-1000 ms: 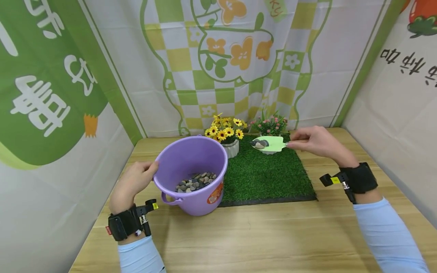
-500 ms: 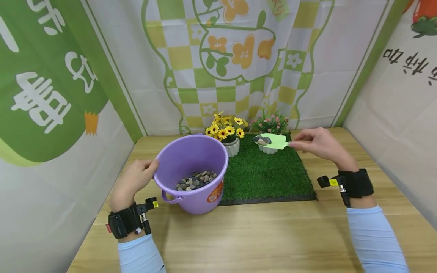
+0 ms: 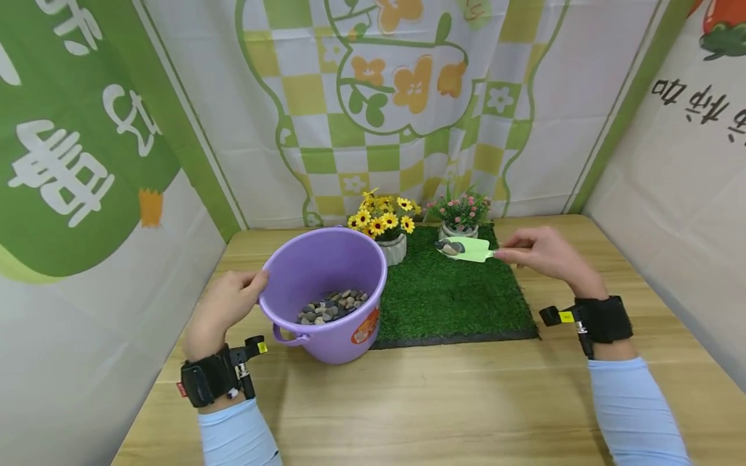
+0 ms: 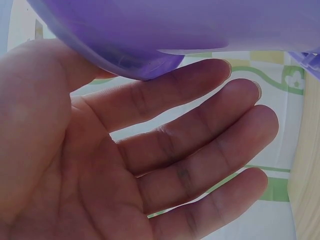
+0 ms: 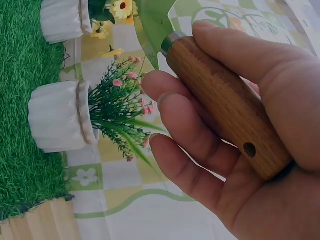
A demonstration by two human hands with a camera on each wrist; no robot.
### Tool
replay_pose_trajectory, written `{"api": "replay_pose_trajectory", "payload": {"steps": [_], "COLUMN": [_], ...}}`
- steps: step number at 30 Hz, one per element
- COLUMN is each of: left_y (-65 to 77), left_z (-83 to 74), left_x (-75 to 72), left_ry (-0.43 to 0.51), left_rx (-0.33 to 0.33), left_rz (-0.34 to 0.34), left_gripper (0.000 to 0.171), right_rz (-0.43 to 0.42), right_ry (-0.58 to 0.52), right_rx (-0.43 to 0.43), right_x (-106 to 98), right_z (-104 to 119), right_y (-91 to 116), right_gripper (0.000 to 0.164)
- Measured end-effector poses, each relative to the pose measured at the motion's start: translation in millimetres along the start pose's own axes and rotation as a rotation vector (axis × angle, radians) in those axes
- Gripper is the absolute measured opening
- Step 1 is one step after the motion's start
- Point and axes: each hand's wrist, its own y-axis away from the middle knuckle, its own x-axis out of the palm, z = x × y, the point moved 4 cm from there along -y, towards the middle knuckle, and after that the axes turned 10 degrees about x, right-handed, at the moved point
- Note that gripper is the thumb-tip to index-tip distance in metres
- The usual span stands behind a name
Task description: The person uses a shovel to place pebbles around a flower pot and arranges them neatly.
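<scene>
My left hand pinches the rim of a purple bucket between thumb and index finger; the other fingers extend free below, as the left wrist view shows. Grey and tan pebbles cover the bucket's bottom. With my right hand I grip a hand trowel by its wooden handle. Its light green blade points left, roughly level, and carries a few pebbles at the tip. The blade hangs over the artificial turf mat, in front of the pink-flower pot.
Beside the bucket, at the mat's back left, stands a white pot of yellow flowers. The bucket partly covers the mat's left side. All sits on a wooden table with printed cloth walls at the back and sides.
The trowel has shifted slightly right and lower in view, so more of the pink-flower pot shows above the blade. Pebbles stay on it. My left hand keeps its hold on the bucket.
</scene>
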Motion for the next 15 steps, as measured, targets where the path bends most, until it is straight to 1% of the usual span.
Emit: {"api": "replay_pose_trajectory", "payload": {"steps": [4,8,12,15], "left_y": [1.9,0.9,-0.2,-1.1], "left_z": [-0.1,-0.5,-0.8,-1.9], "left_x": [-1.8,-1.1,0.1,0.8], "left_ry": [0.005,0.007,-0.001,0.002], "left_rx": [-0.005,0.004,0.004,0.004], "left_rz": [-0.005,-0.003,0.000,-0.004], "left_gripper": [0.051,0.051,0.051,0.051], "right_rz": [-0.004,-0.009,-0.011,-0.010], "right_ry": [-0.031,-0.055,-0.058,-0.046], "right_rx": [-0.003,-0.003,0.003,0.016], "right_x": [6.7,11.5,13.4,13.1], "right_z": [-4.5,-9.1,-14.0,-16.9], "right_y": [-2.9,-4.1,-4.7,-5.7], "right_gripper": [0.034,0.034,0.033,0.036]}}
